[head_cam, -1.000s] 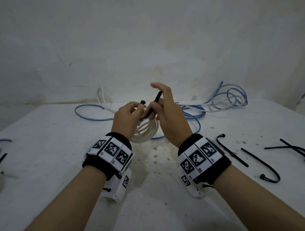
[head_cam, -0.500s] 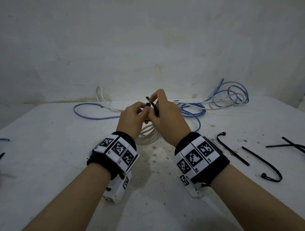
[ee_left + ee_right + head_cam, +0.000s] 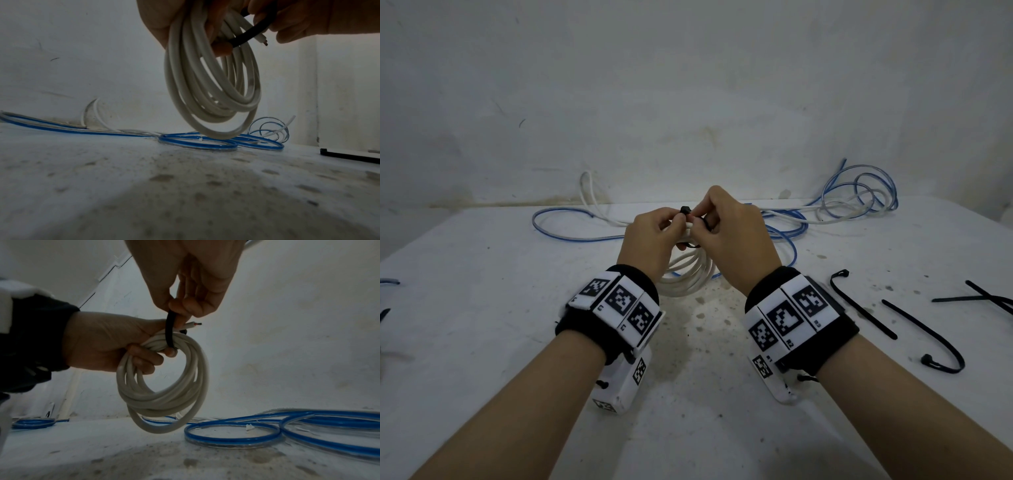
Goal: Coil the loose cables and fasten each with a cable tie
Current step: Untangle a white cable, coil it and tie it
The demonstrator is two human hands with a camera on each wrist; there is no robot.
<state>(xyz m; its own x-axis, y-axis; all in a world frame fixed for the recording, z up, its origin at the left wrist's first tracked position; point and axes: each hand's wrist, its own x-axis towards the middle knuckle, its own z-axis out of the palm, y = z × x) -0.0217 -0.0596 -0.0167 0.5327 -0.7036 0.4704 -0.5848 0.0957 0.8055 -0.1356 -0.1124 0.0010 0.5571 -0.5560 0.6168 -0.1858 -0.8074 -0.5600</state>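
table [image 3: 482, 342], speckled white; stained wall [image 3: 688, 85]

A white, speckled bench [image 3: 482, 342] fills the lower half from 3 to 9 o'clock; a scuffed white wall [image 3: 688, 85] rises at 12.

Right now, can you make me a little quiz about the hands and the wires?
1. True or false: the white coil lies flat on the table.
2. Which hand grips the coil: A left hand, B right hand?
3. Fill in: the right hand pinches a black ____ looped around the coil.

Key: 1 false, it hangs in the air. 2 A. 3 tie.
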